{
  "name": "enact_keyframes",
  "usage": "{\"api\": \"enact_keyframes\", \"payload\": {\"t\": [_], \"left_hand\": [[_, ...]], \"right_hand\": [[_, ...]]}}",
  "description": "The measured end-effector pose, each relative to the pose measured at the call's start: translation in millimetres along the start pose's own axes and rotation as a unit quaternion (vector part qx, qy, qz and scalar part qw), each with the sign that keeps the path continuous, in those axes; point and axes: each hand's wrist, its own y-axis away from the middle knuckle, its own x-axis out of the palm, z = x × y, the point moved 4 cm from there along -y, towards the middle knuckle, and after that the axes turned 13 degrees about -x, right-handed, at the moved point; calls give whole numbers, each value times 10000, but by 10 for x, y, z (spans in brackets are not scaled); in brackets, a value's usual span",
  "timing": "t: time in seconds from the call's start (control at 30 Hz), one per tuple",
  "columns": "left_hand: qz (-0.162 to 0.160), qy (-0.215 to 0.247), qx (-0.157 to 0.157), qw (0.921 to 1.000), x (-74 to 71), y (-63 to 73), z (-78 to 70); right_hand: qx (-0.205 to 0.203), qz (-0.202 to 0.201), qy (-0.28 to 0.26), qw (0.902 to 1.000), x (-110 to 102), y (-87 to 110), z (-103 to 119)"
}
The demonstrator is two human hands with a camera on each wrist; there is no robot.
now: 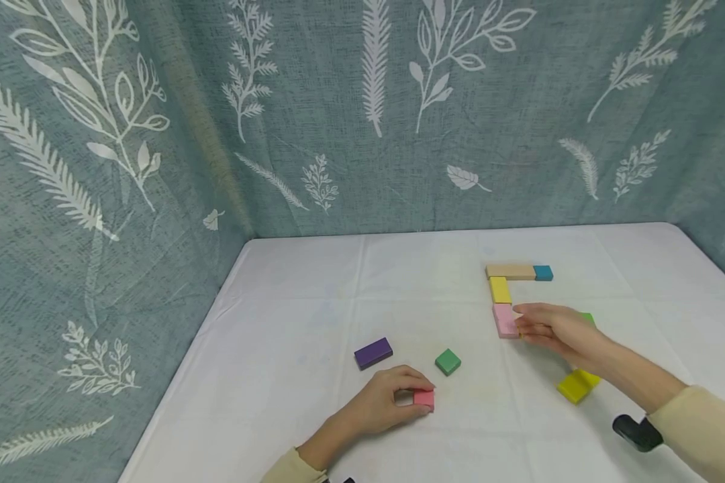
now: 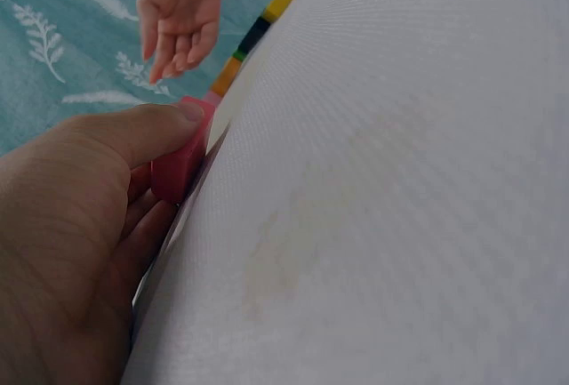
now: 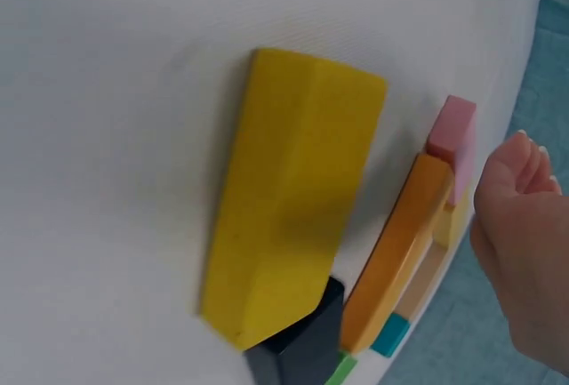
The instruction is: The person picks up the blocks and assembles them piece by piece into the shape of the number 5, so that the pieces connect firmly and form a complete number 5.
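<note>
My left hand [image 1: 377, 401] pinches a small pinkish-red block [image 1: 423, 400] between thumb and fingers, low over the white cloth. In the left wrist view the thumb lies along the upper face of that red block [image 2: 184, 158]. My right hand [image 1: 562, 330] is beside a light pink block [image 1: 505, 322], fingers loosely bent and nothing in them. The left wrist view shows the right hand [image 2: 182, 16] raised above the row, palm visible. The pink block adjoins a yellow block [image 1: 500, 290], which meets a natural wood block [image 1: 510, 272] and a blue block [image 1: 543, 273].
Right of the pink block, an orange block [image 3: 398, 252], a black block [image 3: 300, 340] and a larger yellow block [image 3: 293, 194] continue the line, partly under my right arm. A purple block [image 1: 373, 354] and a green block [image 1: 448, 362] lie near my left hand. Patterned curtains [image 1: 338, 134] surround the table.
</note>
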Motion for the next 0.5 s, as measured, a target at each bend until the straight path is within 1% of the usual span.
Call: {"api": "enact_keyframes", "payload": {"t": [0.13, 0.3, 0.5], "left_hand": [[-17, -28, -3, 10000, -2, 5, 12], [-9, -100, -17, 9999, -5, 5, 13], [-19, -177, 55, 9998, -6, 1, 16]], "right_hand": [[-158, 207, -90, 9996, 137, -122, 32], [-300, 446, -8, 9986, 297, -243, 45], [-316, 551, 30, 9980, 463, -363, 26]]}}
